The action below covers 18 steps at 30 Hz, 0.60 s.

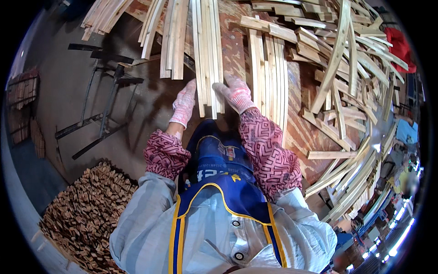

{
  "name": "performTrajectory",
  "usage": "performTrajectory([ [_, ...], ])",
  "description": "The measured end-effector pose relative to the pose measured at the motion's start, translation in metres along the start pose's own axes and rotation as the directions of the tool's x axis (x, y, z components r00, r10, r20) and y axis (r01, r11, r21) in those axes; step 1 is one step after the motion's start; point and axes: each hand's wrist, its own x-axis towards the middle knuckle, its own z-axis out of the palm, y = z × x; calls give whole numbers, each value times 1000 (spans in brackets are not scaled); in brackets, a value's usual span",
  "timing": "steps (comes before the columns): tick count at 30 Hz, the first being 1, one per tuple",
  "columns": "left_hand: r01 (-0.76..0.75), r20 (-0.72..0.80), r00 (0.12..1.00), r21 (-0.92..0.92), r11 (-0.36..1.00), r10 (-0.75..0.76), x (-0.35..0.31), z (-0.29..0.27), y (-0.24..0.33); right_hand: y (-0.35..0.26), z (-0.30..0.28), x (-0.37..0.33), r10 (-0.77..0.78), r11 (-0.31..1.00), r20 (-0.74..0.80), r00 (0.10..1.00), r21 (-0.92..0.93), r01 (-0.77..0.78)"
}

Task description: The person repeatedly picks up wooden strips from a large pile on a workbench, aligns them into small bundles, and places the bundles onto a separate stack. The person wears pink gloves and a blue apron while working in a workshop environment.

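A bundle of long pale wooden strips lies lengthwise in front of me, its uneven near ends jutting past the table edge. My left hand, in a pinkish-white work glove, is beside the bundle's left side with fingers stretched out. On the other side is my right hand, gloved alike. Its thumb reaches onto the strips near their ends, and its fingers extend along the right side. Another stack of strips lies just right of that hand. Further strips lie left of the bundle.
A worn reddish-brown wooden tabletop bears the strips. Loose, curved wooden pieces are heaped at the right. A black metal stand is on the floor to the left. At lower left is a large pile of small wood blocks.
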Motion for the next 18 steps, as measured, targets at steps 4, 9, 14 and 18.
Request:
performTrajectory([
  [4,-40,-37,998,119,992,45,-4,18,14,15,22,-24,16,926,-177,984,373,52],
  [9,-159,19,987,232,960,159,4,26,17,35,29,-120,67,815,1,998,577,-55],
  [14,-192,-5,970,602,775,244,9,21,19,93,12,-229,296,318,124,947,922,-220],
  [18,-315,118,651,941,125,750,-22,58,28,149,4,-300,448,223,407,796,811,-540],
])
